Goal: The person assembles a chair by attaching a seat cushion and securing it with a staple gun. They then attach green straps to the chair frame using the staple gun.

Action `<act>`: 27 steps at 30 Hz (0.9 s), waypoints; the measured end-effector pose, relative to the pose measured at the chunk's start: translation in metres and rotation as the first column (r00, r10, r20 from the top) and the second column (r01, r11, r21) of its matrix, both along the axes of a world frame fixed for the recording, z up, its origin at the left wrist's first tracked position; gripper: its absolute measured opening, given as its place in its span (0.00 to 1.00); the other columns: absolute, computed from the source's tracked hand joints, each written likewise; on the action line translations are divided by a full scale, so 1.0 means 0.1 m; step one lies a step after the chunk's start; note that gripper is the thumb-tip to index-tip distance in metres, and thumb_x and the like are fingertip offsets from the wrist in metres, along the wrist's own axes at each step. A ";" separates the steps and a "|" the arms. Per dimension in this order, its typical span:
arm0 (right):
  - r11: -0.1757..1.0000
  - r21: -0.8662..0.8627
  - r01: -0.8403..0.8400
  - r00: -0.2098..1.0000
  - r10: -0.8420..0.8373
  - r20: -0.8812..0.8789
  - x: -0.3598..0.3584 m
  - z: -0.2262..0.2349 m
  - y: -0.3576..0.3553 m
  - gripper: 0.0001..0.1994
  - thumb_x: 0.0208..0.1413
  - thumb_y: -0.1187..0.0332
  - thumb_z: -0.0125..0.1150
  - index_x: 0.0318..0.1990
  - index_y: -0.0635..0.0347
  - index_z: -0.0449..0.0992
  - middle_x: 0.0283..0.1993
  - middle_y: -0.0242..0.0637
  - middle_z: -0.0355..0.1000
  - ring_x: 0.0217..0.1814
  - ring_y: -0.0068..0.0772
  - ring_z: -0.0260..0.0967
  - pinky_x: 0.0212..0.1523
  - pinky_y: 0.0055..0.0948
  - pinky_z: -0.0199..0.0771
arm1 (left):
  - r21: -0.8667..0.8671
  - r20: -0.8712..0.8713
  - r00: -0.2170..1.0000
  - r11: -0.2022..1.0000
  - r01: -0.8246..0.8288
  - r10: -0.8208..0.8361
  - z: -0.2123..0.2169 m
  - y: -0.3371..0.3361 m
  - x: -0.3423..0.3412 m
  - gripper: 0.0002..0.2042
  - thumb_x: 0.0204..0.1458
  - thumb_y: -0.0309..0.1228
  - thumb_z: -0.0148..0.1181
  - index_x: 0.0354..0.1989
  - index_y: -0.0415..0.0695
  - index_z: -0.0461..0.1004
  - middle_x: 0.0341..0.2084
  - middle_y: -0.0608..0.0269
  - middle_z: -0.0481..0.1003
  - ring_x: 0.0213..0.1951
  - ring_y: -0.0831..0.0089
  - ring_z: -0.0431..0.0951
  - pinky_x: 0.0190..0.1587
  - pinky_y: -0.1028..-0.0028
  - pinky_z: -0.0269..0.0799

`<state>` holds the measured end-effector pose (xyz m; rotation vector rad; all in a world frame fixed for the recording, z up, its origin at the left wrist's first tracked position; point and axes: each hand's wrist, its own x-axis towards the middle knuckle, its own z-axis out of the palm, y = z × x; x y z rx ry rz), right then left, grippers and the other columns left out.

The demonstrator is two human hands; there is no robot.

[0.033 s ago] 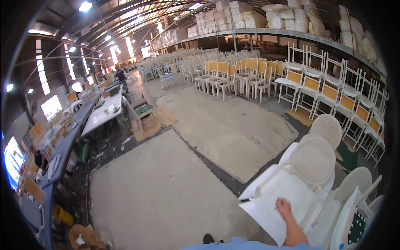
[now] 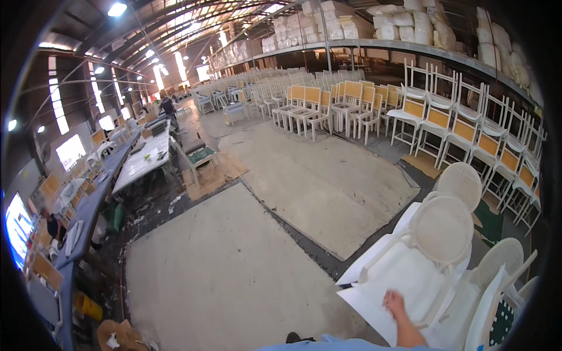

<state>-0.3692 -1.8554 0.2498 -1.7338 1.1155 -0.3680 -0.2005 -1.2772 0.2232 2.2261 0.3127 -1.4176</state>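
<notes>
My right hand (image 2: 396,304) is in view at the lower edge, forearm bare and running up from the bottom right. Hand extended forward, back of hand up, fingers curled downward at the tips. My left hand does not appear in view.

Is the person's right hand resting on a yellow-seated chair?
No: the right hand rests on the flat seat of a white round-backed chair; the yellow-panelled chairs stand far off by the shelving.
</notes>
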 end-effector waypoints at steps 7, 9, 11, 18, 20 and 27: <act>0.811 0.585 -0.003 0.760 0.382 -0.526 0.71 -0.77 0.95 0.11 0.61 0.67 0.57 0.46 0.61 0.78 0.33 0.37 0.76 0.31 0.29 0.74 0.29 0.30 0.74 | -0.120 0.358 0.912 0.978 -0.169 0.201 0.45 -1.16 3.54 0.17 0.57 0.39 0.56 0.47 0.39 0.77 0.40 0.53 0.81 0.33 0.64 0.82 0.31 0.68 0.75; 0.778 0.628 0.008 0.733 0.423 -0.533 1.19 -0.76 0.76 0.11 0.61 0.66 0.57 0.45 0.61 0.79 0.33 0.38 0.76 0.30 0.30 0.74 0.29 0.31 0.74 | -0.377 0.480 0.796 0.906 -0.192 0.368 0.59 -1.68 4.39 0.18 0.59 0.37 0.54 0.51 0.37 0.76 0.40 0.53 0.81 0.33 0.64 0.82 0.31 0.70 0.76; 0.791 0.611 0.038 0.730 0.395 -0.558 1.70 -0.75 0.33 0.11 0.61 0.65 0.58 0.45 0.60 0.79 0.33 0.38 0.76 0.30 0.31 0.74 0.29 0.32 0.73 | -0.487 0.421 0.777 0.839 -0.241 0.468 0.50 -2.22 4.97 0.18 0.60 0.37 0.54 0.53 0.37 0.74 0.41 0.53 0.81 0.34 0.63 0.83 0.31 0.69 0.76; 0.928 0.373 0.010 0.867 0.178 -0.466 4.42 -0.56 -2.12 0.11 0.61 0.63 0.59 0.43 0.60 0.80 0.34 0.39 0.77 0.30 0.33 0.74 0.28 0.35 0.73 | -0.292 -0.035 0.994 0.950 -0.111 0.105 0.03 -3.31 6.02 0.21 0.63 0.42 0.54 0.59 0.41 0.70 0.48 0.54 0.78 0.43 0.59 0.82 0.44 0.65 0.77; 0.985 0.165 0.045 0.993 -0.026 -0.114 5.31 -0.16 -3.11 0.14 0.62 0.67 0.59 0.52 0.61 0.76 0.31 0.35 0.76 0.30 0.27 0.73 0.30 0.32 0.72 | -0.189 -0.084 0.994 0.980 0.056 -0.073 -0.16 -3.62 6.30 0.20 0.62 0.42 0.54 0.55 0.41 0.71 0.44 0.54 0.78 0.40 0.60 0.82 0.42 0.64 0.77; 0.997 -0.071 0.039 0.999 -0.042 -0.032 8.04 0.44 -4.60 0.16 0.62 0.68 0.57 0.55 0.63 0.74 0.35 0.36 0.77 0.36 0.28 0.75 0.40 0.29 0.73 | 0.074 -0.107 0.994 0.996 0.043 -0.035 -0.23 -4.16 8.23 0.16 0.59 0.42 0.53 0.41 0.41 0.74 0.34 0.53 0.78 0.32 0.62 0.80 0.34 0.64 0.74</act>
